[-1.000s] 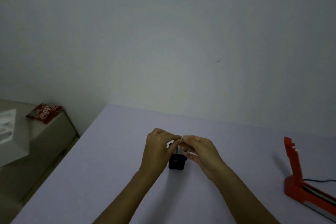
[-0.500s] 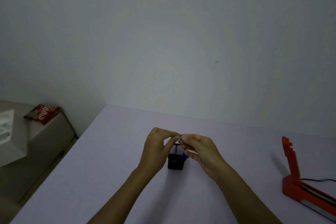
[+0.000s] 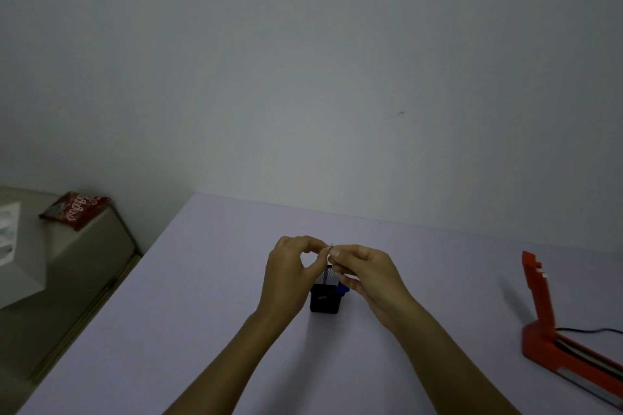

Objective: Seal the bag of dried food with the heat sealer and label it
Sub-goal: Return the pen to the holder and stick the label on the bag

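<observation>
My left hand (image 3: 290,271) and my right hand (image 3: 365,271) meet above the middle of the lavender table (image 3: 188,296), fingertips pinched on a small pale label (image 3: 329,250) between them. Right below the hands stands a small black mesh holder (image 3: 325,296) with something blue at its right side. A red heat sealer (image 3: 553,330) rests at the table's right edge, its arm raised upright and a black cord running off to the right. No bag of dried food shows on the table.
A grey wall rises just behind the table. To the left, lower than the table, a beige cabinet (image 3: 84,246) carries a red snack packet (image 3: 76,209) and a white box (image 3: 17,256).
Both hands stay pinched together over the black holder; the fingertips have shifted slightly on the small label. The view has drifted a little.
</observation>
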